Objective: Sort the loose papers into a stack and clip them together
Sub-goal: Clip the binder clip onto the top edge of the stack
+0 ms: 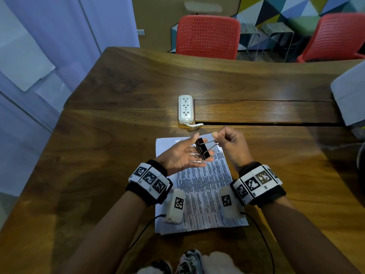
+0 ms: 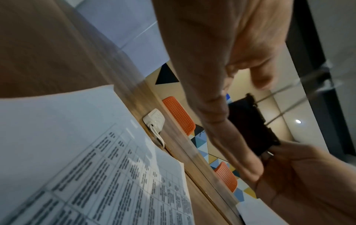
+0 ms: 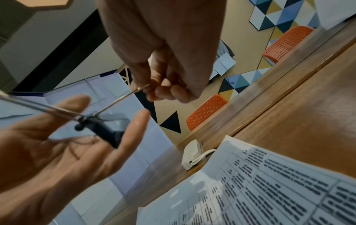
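Note:
A stack of printed papers [image 1: 201,194] lies flat on the wooden table [image 1: 94,165], square in front of me. Above its far end my left hand [image 1: 183,155] is held palm up with straight fingers. A black binder clip [image 1: 202,148] rests against those fingers. My right hand [image 1: 227,143] pinches the clip's wire handle between thumb and curled fingers. The right wrist view shows the clip [image 3: 108,134] on the left hand [image 3: 57,152] and the right hand [image 3: 163,76] gripping the wire. In the left wrist view the clip [image 2: 250,124] hangs above the papers [image 2: 77,152].
A white power strip [image 1: 185,108] lies just beyond the papers, its cord running into a slot in the table. A white sheet or bag [image 1: 349,95] sits at the table's right edge. Two red chairs [image 1: 207,36] stand behind the far edge.

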`<state>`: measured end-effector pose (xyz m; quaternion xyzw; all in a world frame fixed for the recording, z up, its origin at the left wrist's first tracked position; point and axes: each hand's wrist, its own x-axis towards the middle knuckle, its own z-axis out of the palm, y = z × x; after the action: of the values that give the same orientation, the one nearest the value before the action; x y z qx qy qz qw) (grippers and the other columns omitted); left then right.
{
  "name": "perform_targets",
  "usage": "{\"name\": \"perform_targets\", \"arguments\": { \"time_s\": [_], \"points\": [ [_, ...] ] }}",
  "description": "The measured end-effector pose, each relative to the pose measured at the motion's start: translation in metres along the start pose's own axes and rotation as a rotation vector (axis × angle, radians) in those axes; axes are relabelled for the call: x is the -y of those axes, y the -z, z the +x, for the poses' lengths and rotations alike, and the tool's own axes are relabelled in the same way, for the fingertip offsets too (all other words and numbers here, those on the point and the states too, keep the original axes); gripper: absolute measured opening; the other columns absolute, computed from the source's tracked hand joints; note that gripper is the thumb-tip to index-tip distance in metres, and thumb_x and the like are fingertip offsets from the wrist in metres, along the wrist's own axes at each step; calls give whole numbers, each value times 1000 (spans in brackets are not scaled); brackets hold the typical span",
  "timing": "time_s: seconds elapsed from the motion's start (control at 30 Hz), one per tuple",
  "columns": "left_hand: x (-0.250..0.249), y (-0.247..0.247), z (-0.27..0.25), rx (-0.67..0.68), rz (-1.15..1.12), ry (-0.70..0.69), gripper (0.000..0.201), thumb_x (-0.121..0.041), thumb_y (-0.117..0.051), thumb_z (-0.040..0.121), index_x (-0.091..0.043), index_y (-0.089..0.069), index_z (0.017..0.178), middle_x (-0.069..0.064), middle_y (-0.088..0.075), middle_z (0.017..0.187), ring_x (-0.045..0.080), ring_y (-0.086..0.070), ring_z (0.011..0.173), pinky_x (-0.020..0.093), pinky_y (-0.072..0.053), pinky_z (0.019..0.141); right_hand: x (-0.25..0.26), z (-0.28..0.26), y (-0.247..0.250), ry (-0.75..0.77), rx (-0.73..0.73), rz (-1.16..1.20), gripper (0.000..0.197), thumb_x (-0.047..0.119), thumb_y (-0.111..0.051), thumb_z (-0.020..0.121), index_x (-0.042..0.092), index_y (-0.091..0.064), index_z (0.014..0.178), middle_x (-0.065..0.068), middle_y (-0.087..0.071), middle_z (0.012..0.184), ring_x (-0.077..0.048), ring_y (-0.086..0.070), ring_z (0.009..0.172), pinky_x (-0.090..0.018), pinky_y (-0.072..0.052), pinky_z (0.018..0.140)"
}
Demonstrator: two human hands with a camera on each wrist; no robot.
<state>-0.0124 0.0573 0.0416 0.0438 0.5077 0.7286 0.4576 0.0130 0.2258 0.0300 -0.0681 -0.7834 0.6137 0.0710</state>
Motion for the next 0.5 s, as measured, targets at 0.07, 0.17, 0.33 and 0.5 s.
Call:
{"name": "perform_targets", "arguments": {
  "time_s": [0.07, 0.17, 0.33, 0.5],
  "points": [
    [1, 3, -1, 40, 54, 26, 38, -33, -57, 82, -13, -56, 115, 11, -69, 107, 19, -72, 90, 27, -58, 75, -3, 0, -1, -4, -25, 21, 27, 10, -55, 89, 15, -47, 64, -2, -54, 66, -11, -49, 63, -23, -41, 63],
    [1, 12, -2, 18, 182, 25, 26, -3, -45, 94, 1, -53, 119, 18, -61, 116, 11, -72, 87, 19, -55, 77, -7, 0, 1, -59, -53, 138, 26, 9, -50, 92, 14, -48, 66, -5, -60, 70, -10, -55, 59, -23, -46, 58],
    [-1, 21, -2, -40, 371, -61, 23, -3, -38, 98, 1, -57, 109, 5, -69, 94, 5, -72, 73, 11, -54, 67, -5, 1, 5, -208, -19, 413, 27, 11, -44, 94, 12, -47, 68, -1, -61, 65, -9, -58, 56, -23, -49, 55],
    [0, 25, 6, -202, 450, -168, 18, -5, -46, 94, -11, -62, 88, -8, -72, 69, 0, -68, 66, 15, -51, 68, 5, -3, -6, -315, 78, 694, 27, 10, -40, 95, 9, -45, 69, 0, -60, 57, -5, -55, 44, -14, -49, 44]
  ]
}}
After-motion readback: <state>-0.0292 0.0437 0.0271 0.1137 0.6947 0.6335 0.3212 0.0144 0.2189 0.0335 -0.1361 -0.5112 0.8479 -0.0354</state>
